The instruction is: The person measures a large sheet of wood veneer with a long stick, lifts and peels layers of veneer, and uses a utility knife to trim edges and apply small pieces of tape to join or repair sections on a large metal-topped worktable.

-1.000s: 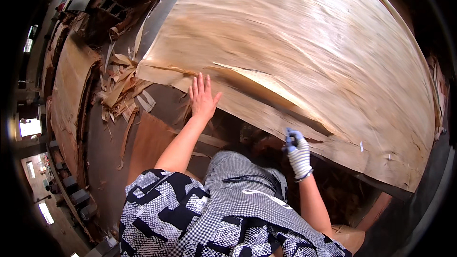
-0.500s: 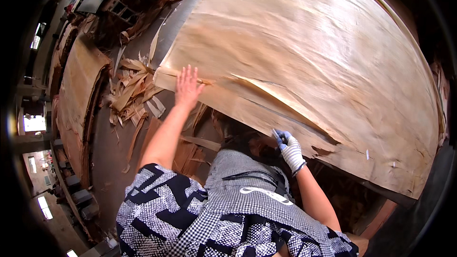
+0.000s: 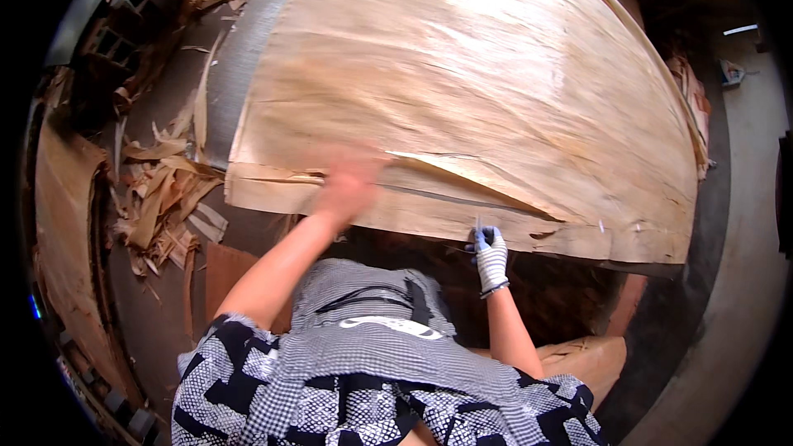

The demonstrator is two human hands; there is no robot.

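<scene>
Wood sheet (image 3: 471,74) straight ahead, with loose wood scraps (image 3: 165,198) lying to its left.
The left hand (image 3: 351,186) is over the near edge's left part; the right hand (image 3: 491,258), a thin tool (image 3: 478,222) in it, is farther right along that edge. A stack of sheets (image 3: 70,198) lies left of the scraps; hollow blocks (image 3: 120,37) lie behind the scraps.

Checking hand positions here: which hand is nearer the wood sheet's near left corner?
Left. The left hand, blurred, is right of that corner, over the wood sheet; the gloved right hand is farther right, by the sheet's near edge.
</scene>
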